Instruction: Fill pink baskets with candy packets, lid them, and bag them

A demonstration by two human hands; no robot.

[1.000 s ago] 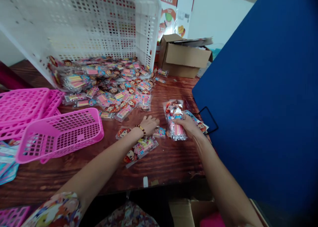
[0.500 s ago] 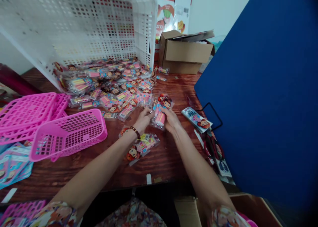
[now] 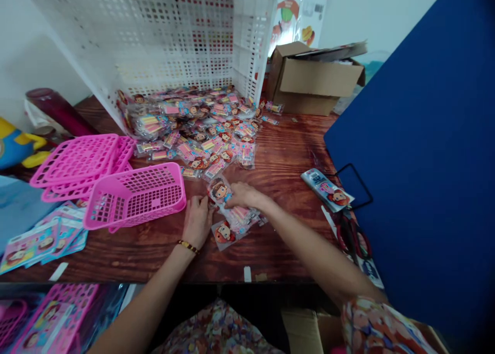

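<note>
My left hand [image 3: 198,220] rests palm down on the wooden table [image 3: 270,240], its fingers touching the edge of a small stack of clear cartoon-face packets [image 3: 232,217]. My right hand [image 3: 243,195] lies on top of that stack with its fingers pressed onto a packet. A pink basket [image 3: 135,195] lies tipped on its side just left of my left hand. Behind the hands, a heap of the same packets [image 3: 201,132] spills from a tilted white crate [image 3: 162,39].
More pink baskets [image 3: 79,165] are stacked at left, with flat printed cards [image 3: 42,238] in front of them. One packet [image 3: 327,189] and scissors [image 3: 350,235] lie at right beside a blue panel [image 3: 421,153]. A cardboard box [image 3: 315,78] stands behind.
Both hands carried the held packets from the middle right of the table down and left onto the small stack near the pink basket. The camera view shifted to the left.
</note>
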